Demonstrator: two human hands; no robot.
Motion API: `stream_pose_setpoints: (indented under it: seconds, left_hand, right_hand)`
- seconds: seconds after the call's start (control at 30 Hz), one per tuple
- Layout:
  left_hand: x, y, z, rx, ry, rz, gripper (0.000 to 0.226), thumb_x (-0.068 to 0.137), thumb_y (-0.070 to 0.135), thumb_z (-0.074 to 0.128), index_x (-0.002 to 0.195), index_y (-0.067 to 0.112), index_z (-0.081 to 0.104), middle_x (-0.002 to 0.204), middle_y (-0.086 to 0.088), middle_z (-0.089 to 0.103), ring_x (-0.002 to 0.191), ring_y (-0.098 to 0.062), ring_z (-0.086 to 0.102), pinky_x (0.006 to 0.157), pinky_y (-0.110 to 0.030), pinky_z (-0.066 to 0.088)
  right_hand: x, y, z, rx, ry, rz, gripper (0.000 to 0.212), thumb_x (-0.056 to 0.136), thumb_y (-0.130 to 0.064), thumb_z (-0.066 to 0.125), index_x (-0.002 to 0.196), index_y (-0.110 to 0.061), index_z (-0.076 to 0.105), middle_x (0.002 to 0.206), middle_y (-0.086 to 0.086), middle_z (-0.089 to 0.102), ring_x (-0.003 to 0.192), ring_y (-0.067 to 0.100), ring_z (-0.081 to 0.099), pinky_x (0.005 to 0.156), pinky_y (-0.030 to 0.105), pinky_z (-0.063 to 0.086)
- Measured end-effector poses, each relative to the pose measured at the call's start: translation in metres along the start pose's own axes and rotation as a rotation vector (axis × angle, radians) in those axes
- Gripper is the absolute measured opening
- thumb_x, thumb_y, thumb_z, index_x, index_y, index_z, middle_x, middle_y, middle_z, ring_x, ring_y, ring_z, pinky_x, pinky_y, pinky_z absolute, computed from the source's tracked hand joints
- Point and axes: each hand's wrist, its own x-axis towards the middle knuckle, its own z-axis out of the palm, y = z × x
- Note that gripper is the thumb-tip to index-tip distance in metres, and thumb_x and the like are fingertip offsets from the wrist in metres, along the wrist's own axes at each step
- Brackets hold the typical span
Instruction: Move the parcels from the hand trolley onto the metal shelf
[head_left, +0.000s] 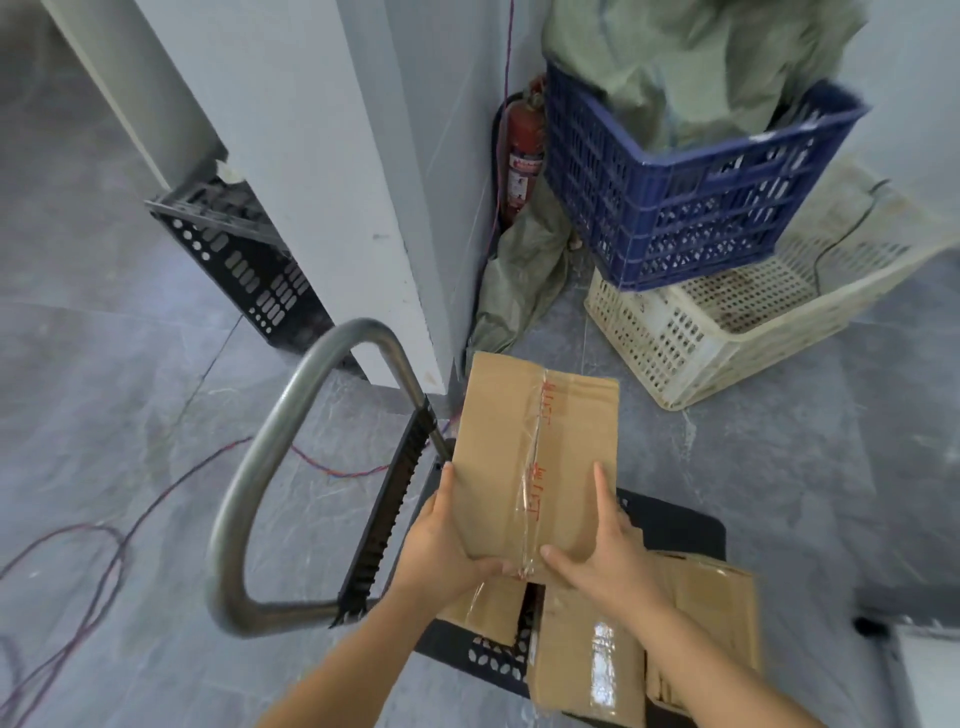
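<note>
Box (535, 457) is up off the trolley (675, 519), above its far left end, so I'd call this the carry step. Keep it level and swing wide of the handle (270, 457) and pillar (332, 208), since both hands are only on the near end. Left hand (447, 545) grips the near left edge, thumb on top. Right hand (608, 551) grips the near right side, one finger stretched along the top. More parcels (587, 654) sit on the deck, near right. Can't spot the shelf for sure.
</note>
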Motion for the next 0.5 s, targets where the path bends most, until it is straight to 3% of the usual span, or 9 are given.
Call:
stream_pose_setpoints:
  seconds: [0.17, 0.3, 0.43, 0.5]
  left_hand:
    - [-0.048, 0.072, -0.042, -0.064, 0.088, 0.113, 0.125, 0.065, 0.032, 0.084, 0.150, 0.025, -0.009, 0.149, 0.005, 0.035, 0.135, -0.015, 0.035, 0.108, -0.028, 0.033]
    - [-0.094, 0.127, -0.081, -0.071, 0.129, 0.183, 0.116, 0.068, 0.032, 0.082, 0.151, 0.022, 0.002, 0.145, 0.005, 0.040, 0.130, -0.013, 0.041, 0.102, -0.022, 0.036]
    - [-0.144, 0.181, -0.118, -0.126, 0.184, 0.276, 0.108, 0.070, 0.031, 0.080, 0.151, 0.026, 0.009, 0.142, 0.003, 0.043, 0.125, -0.017, 0.047, 0.103, -0.032, 0.045]
    - [-0.167, 0.208, -0.132, -0.155, 0.219, 0.359, 0.104, 0.073, 0.033, 0.078, 0.151, 0.027, 0.010, 0.142, 0.003, 0.040, 0.125, -0.015, 0.044, 0.102, -0.027, 0.041]
  right_hand:
    - [-0.039, -0.044, -0.073, -0.055, 0.102, -0.053, 0.114, 0.076, -0.054, 0.066, 0.141, -0.037, -0.026, 0.146, 0.013, 0.027, 0.118, 0.026, 0.052, 0.092, 0.036, 0.046]
    - [-0.088, -0.081, -0.133, -0.025, 0.203, -0.117, 0.109, 0.077, -0.052, 0.066, 0.145, -0.035, -0.018, 0.147, 0.013, 0.026, 0.128, 0.027, 0.042, 0.098, 0.038, 0.041]
    - [-0.137, -0.116, -0.189, -0.018, 0.294, -0.179, 0.108, 0.075, -0.057, 0.065, 0.145, -0.038, -0.015, 0.150, 0.012, 0.023, 0.132, 0.028, 0.038, 0.101, 0.042, 0.041]
    - [-0.160, -0.131, -0.218, -0.027, 0.340, -0.217, 0.107, 0.075, -0.059, 0.064, 0.145, -0.040, -0.014, 0.151, 0.012, 0.022, 0.132, 0.031, 0.037, 0.101, 0.042, 0.039]
